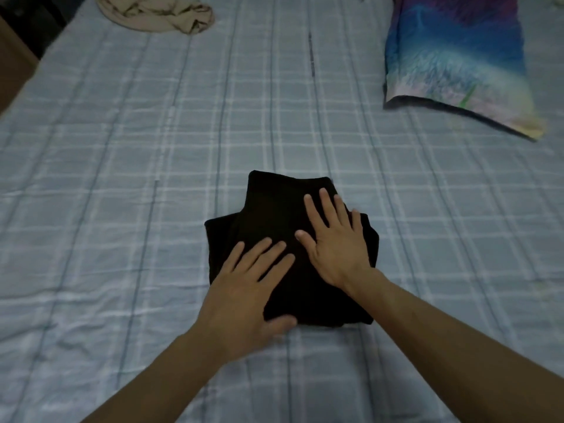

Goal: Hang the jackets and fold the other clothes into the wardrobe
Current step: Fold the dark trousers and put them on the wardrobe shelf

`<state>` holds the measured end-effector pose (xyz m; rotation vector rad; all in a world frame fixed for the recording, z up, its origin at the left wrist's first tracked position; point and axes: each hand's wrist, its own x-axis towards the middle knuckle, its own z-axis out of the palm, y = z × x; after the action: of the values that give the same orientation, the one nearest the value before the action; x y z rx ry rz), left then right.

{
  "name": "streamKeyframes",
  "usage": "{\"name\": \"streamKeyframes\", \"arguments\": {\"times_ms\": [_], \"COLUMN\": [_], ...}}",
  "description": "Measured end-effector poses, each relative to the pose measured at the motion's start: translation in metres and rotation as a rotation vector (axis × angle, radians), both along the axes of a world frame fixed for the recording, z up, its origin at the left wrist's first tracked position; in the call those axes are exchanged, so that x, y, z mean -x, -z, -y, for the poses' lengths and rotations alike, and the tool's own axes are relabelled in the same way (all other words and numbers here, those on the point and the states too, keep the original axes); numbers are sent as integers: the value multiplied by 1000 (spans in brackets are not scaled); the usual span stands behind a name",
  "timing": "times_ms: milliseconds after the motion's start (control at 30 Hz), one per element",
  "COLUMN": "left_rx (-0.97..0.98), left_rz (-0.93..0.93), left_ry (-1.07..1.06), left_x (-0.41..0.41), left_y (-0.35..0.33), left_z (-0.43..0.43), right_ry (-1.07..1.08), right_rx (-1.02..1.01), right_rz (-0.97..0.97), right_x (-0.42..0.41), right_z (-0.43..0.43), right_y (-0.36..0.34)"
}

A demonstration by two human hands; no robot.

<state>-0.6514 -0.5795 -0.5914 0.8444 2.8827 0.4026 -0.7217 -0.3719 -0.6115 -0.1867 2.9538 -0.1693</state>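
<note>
A black garment [274,206] lies folded into a compact bundle on the bed, near the middle of the view. My left hand [247,288] presses flat on its near left part, fingers straight and spread, thumb at the bundle's near edge. My right hand [334,239] lies flat on its right part, fingers straight and pointing away from me. A crumpled beige garment [158,13] sits at the far left of the bed.
The bed is covered with a light blue checked sheet [122,178]. A colourful blue, purple and yellow pillow [457,62] lies at the far right. A dark piece of furniture [12,56] shows beyond the bed's left edge.
</note>
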Motion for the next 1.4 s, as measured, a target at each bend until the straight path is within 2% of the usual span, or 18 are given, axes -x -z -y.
{"name": "streamKeyframes", "arguments": {"times_ms": [100,267,300,400,467,600,667,800,1000,1167,1400], "left_rx": [123,244,248,223,193,144,127,132,230,184,196], "left_rz": [42,52,50,38,22,-11,-33,-112,-107,-129,-79], "left_ry": [10,-56,-65,-61,-56,-46,-37,-48,-95,-144,-236], "left_x": [-11,6,8,7,7,13,13,-5,-2,11,0], "left_y": [8,18,19,22,21,15,12,17,17,-13,-125], "left_z": [14,5,4,2,3,2,3,11,10,4,22], "right_ry": [-60,-212,-223,-278,-258,-245,-243,-255,-213,-183,-232], "right_rx": [-1,249,221,-29,-86,7,42,100,137,182,266], "right_rz": [-88,-196,-166,-40,-32,-248,-279,-223,-136,-121,-169], "right_x": [-11,-74,-89,-112,-109,-94,-92,-85,-77,-64,-55], "right_z": [5,-5,-9,-21,-21,-21,-22,-26,-20,-19,-1], "right_y": [-19,-29,-25,-9,1,18,20,11,-10,-40,-133]}}
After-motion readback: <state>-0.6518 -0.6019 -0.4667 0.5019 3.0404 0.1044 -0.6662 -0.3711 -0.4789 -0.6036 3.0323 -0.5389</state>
